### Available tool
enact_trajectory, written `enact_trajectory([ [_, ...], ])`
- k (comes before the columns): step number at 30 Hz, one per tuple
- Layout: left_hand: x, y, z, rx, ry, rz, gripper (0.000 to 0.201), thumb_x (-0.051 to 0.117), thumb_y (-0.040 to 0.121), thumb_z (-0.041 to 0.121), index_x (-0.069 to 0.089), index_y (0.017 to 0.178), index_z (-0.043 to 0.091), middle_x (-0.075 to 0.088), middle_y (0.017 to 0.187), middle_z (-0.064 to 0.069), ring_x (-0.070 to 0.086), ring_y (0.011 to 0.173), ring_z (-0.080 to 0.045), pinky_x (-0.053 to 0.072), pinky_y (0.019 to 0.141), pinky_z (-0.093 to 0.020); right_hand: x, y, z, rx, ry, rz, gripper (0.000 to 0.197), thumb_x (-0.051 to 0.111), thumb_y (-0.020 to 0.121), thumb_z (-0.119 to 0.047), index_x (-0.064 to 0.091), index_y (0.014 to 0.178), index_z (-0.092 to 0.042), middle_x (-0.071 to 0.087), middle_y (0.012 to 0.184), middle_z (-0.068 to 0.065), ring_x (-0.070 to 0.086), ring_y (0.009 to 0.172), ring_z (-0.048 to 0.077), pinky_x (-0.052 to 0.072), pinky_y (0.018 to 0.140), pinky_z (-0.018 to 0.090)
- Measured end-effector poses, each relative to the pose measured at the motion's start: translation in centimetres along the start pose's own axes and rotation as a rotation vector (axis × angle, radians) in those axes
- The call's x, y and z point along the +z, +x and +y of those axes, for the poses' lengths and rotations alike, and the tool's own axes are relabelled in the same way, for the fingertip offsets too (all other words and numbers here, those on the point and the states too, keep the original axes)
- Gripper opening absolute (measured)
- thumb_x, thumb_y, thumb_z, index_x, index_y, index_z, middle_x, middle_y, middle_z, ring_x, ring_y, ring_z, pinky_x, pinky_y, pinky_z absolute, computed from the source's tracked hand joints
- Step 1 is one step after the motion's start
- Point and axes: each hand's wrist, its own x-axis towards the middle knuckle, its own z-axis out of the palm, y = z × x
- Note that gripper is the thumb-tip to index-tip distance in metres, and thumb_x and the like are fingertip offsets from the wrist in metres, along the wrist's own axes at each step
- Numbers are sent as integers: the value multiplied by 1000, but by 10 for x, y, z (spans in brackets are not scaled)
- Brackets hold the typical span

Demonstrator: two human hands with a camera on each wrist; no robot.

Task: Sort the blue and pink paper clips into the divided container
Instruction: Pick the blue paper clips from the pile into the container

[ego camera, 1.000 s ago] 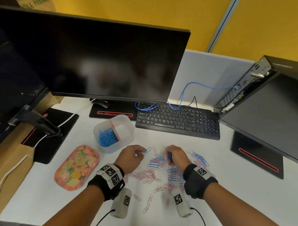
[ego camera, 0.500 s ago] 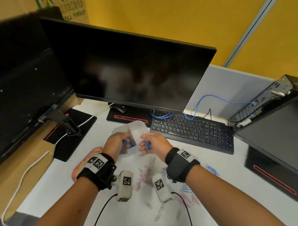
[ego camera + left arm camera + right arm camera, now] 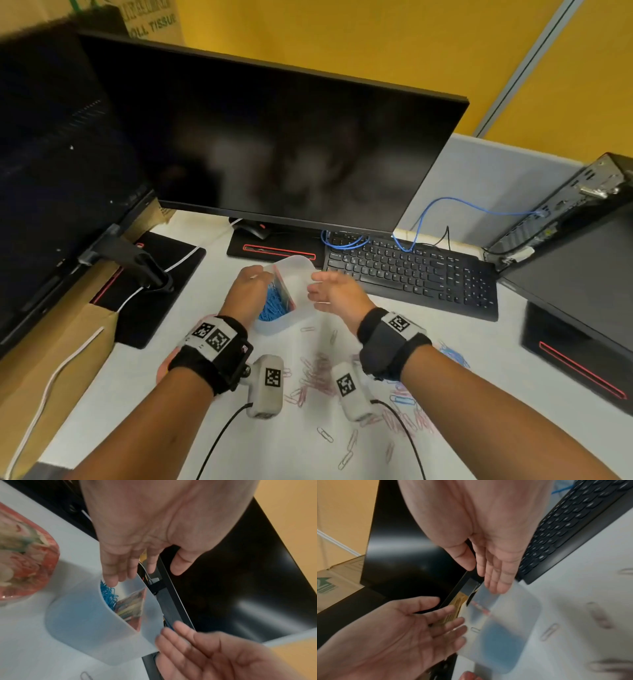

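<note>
The translucent divided container (image 3: pixel 297 274) stands on the white desk in front of the monitor. Its left compartment holds a heap of blue clips (image 3: pixel 274 306) beside a patterned divider (image 3: pixel 132 605). My left hand (image 3: pixel 248 287) hangs over that compartment, fingers straight and pointing down, empty. My right hand (image 3: pixel 325 287) hovers open at the container's right side and holds nothing. Loose pink clips (image 3: pixel 318 373) lie on the desk between my wrists, and more blue clips (image 3: pixel 452 354) lie right of my right wrist. The right compartment's contents are not visible.
A black keyboard (image 3: pixel 411 274) lies right of the container, under a large monitor (image 3: pixel 274 147). A floral tray (image 3: pixel 22 563) sits left of the container. A computer case (image 3: pixel 565 240) leans at the right. A second monitor's arm (image 3: pixel 130 257) stands at the left.
Both hands left the clip pile pinching blue clips and moved forward to the container. Their fingers have since straightened, and the clips are no longer in them.
</note>
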Motion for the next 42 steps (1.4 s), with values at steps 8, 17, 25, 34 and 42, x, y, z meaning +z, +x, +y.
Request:
enact_trajectory([
  [8,50,-21,-29,454,258,-198,13,61,83,8,66,81,20,69,80,1,62,68,-15,49,68,-24,-103,-42,79,-45,-435,298,29,49,88,-1,68,81,-22,68,78,-1,64,73,18,50,65,25],
  [17,113,-21,-79,661,992,-491,24,49,88,16,66,102,24,62,103,1,59,96,-19,49,83,-30,-136,-80,126,-3,-764,339,21,48,92,-11,65,88,-22,67,89,-1,62,79,13,47,70,19],
  [25,124,-28,-98,761,1271,-496,25,45,93,20,66,107,21,57,109,-2,56,103,-22,47,83,-33,-120,-49,115,-176,-1013,231,24,52,91,-13,67,110,-16,62,108,7,59,99,23,48,91,31],
  [34,112,-30,-97,608,1312,-441,22,45,91,18,58,109,16,56,114,-4,56,104,-21,48,89,-33,-115,-28,115,-174,-1107,174,27,50,88,-2,62,109,-16,60,112,6,58,101,22,48,88,27],
  [42,107,-33,-98,514,1119,-452,16,50,86,15,60,98,18,64,103,-3,59,91,-19,47,76,-26,-121,-30,116,-122,-1067,107,28,48,85,3,57,104,-16,59,108,6,56,97,20,45,81,22],
])
